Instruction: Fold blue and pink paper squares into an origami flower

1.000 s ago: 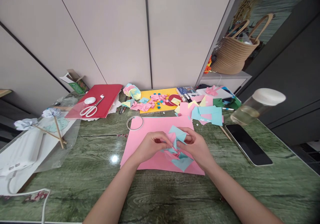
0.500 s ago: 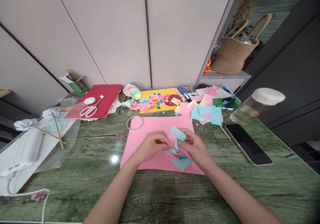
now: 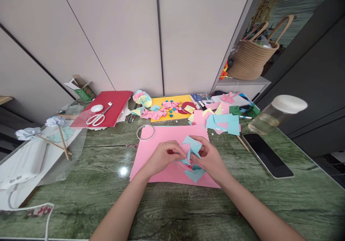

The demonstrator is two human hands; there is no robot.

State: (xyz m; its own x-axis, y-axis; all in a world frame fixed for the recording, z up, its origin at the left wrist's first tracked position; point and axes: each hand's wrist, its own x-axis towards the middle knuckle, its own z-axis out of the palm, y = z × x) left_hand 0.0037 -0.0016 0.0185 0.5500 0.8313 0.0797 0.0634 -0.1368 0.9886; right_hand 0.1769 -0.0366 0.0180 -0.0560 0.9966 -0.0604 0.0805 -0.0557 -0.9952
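A folded paper piece in light blue and pink (image 3: 194,144) is held between both hands above the pink sheet (image 3: 153,154). My left hand (image 3: 167,155) pinches its left side with thumb and fingertips. On the other side, my right hand (image 3: 210,158) has its fingers wrapped round the blue part. Just below lies another light blue folded piece (image 3: 195,175) with pink folds near it, partly hidden by the hands. A tape roll or ring (image 3: 145,132) rests on the sheet's upper left corner.
Scissors (image 3: 97,118) lie on a red folder (image 3: 114,104) at the left. Behind are a yellow sheet (image 3: 157,102) with small beads and loose blue squares (image 3: 226,121). A phone (image 3: 266,154) and a lidded bottle (image 3: 272,115) stand right; paper flowers (image 3: 58,121) lie left.
The fingers of my right hand have shifted slightly on the blue part, which now shows more of its folded face. My left hand is almost unmoved.
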